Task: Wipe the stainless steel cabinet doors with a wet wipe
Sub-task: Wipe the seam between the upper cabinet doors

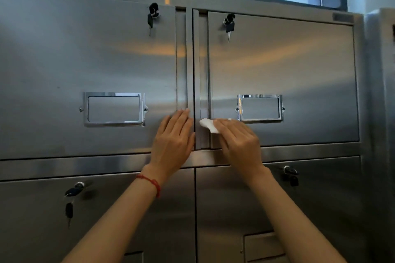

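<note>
- At the inner edge of the upper right cabinet door (282,70), our right hand (238,141) presses a white wet wipe (208,125) flat against the steel, fingers lying over it and curled lightly enough to keep it bunched under them; part of the wipe sticks out to the left, over the recessed strip between the two doors.
- Our left hand (173,136) holds nothing: it lies with straight fingers flat on the upper left cabinet door (85,60), fingertips at that door's inner edge, seemingly steadying it.
- Just right of the wipe sits the chrome label holder (259,108) of the right door; a matching label holder (114,109) is on the left door, well apart from the left hand.
- Keys (229,24) hang from the lock near the top of the right door, and another set of keys (152,15) hangs on the left one.
- We judge the wiping step to be under way, low on the right door beside the centre gap.
- Next we probably need broad strokes across the rest of the panel, working around the label holder and lock without snagging the wipe or knocking the keys.
</note>
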A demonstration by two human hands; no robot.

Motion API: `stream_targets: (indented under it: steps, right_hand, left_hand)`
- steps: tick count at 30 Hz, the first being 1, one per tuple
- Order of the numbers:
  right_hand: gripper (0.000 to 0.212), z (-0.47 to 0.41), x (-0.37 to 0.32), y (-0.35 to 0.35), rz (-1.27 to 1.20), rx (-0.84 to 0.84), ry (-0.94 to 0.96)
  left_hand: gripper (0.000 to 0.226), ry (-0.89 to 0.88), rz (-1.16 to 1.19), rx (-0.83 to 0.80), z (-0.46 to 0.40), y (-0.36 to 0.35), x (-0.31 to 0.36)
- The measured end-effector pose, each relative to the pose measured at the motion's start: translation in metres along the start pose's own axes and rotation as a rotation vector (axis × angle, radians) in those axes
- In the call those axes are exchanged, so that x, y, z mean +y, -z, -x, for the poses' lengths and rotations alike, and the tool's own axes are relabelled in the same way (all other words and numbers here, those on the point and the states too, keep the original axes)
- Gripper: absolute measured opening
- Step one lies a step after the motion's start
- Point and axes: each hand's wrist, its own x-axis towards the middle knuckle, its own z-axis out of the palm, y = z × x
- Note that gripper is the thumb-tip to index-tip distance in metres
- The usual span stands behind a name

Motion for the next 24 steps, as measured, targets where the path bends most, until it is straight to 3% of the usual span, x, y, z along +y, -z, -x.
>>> stream_targets:
  steps: [24]
  right_hand:
    - [0.027, -0.065, 0.026, -0.056, 0.002, 0.181, -0.016]
  left_hand:
    - [0.052, 0.001, -0.104, 0.08, -0.049, -0.022, -0.037]
